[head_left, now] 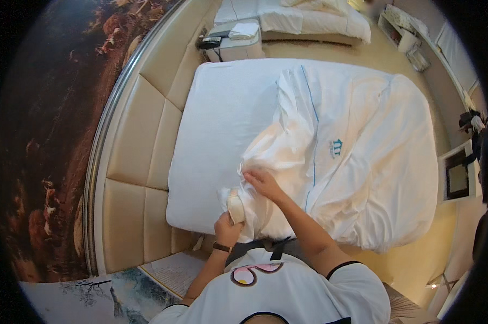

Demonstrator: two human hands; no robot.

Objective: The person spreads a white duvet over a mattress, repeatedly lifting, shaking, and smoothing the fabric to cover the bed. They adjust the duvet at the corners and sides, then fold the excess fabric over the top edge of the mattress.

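Note:
A white duvet [357, 162] with a thin blue stripe and a small blue emblem lies rumpled over the right part of the bed. Its near left end is bunched up in front of me. My left hand [229, 228] is closed round a cream-tinted corner of this bunch, by the bed's near side. Farther in and to the right, my right hand [263, 182] grips the duvet's edge, fingers partly hidden in the cloth. Under the duvet, a smooth white sheet [222, 113] covers the mattress and shows bare toward the headboard.
The padded beige headboard [130, 162] runs along the left. Beyond the bed stands a nightstand [233, 51] with a telephone [209, 42] and folded white cloths [244, 30]. Another bed [309, 21] lies farther off. Shelves and a dark-framed object [458, 177] line the right side.

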